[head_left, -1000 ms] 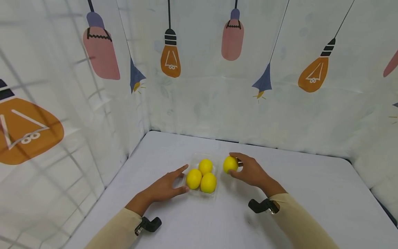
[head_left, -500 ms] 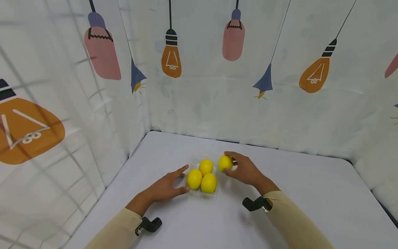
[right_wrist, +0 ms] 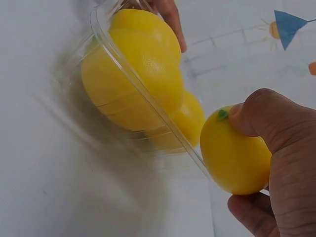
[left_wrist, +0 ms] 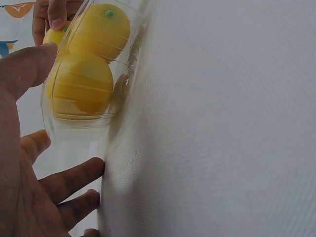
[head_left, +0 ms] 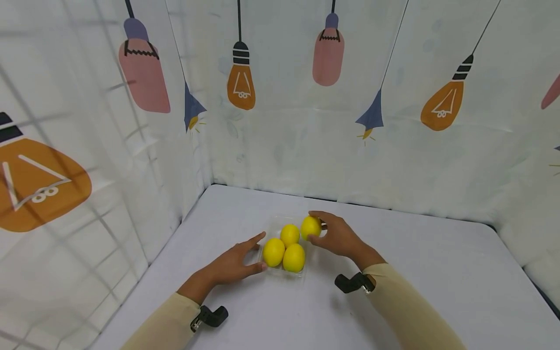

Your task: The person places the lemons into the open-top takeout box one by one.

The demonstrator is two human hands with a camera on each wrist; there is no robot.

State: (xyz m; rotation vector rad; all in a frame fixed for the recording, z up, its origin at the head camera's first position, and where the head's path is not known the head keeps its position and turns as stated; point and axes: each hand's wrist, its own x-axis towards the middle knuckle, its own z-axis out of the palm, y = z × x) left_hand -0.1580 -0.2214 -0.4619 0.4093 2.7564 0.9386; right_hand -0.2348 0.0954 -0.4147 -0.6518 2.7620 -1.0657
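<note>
My right hand (head_left: pixel 341 238) holds a yellow lemon (head_left: pixel 310 227) between thumb and fingertips, at the far right rim of a clear plastic box (head_left: pixel 276 222). In the right wrist view this held lemon (right_wrist: pixel 234 153) has a small green spot near the thumb and overlaps the box's edge. Three more lemons (head_left: pixel 294 257) lie inside, grouped toward the near part. My left hand (head_left: pixel 229 264) is spread at the box's left side, its thumb (left_wrist: pixel 37 61) right at the rim and its fingers extended.
A white-covered table (head_left: pixel 415 291) bears the box. Pale curtains (head_left: pixel 284 146) printed with hanging lamps and bulbs stand behind the table and along its left side. Each wrist carries a small black camera mount (head_left: pixel 214 316).
My right hand has moved left with its lemon, from beside the box to over its far right edge. My left hand and the three lemons in the box have stayed in place.
</note>
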